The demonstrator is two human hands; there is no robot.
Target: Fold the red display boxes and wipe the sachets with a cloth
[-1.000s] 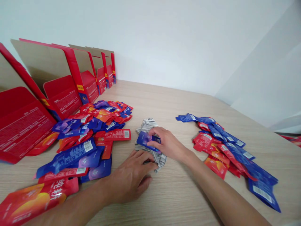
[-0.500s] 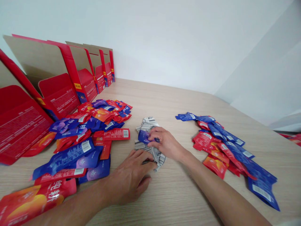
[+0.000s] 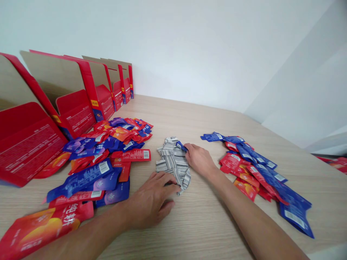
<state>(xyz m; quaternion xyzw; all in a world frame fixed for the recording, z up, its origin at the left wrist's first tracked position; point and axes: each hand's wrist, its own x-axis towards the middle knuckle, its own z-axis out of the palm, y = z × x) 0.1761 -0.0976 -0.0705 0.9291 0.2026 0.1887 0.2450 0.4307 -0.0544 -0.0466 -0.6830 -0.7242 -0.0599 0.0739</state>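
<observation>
A crumpled grey-and-white striped cloth [image 3: 173,162] lies in the middle of the table. My right hand [image 3: 200,158] pinches a small blue pouch [image 3: 181,146] over the cloth's right side, and most of the pouch is hidden by the fingers and tilt. My left hand [image 3: 155,200] rests at the cloth's lower left edge, fingers spread and thumb apart, touching the fabric. To the left is a heap of red and blue pouches [image 3: 108,144]. A slanting row of more red and blue pouches [image 3: 260,169] lies to the right.
Several open red cardboard boxes [image 3: 78,112] stand in a line along the left, flaps up, against the white wall [image 3: 189,54]. A large red and orange pouch [image 3: 46,231] lies by my left forearm. More red packaging [image 3: 334,162] shows beyond the table's right edge.
My right hand has moved from the cloth's middle to its right edge, taking the blue pouch along and tilting it edge-on. My left hand stays on the cloth. The view has shifted slightly.
</observation>
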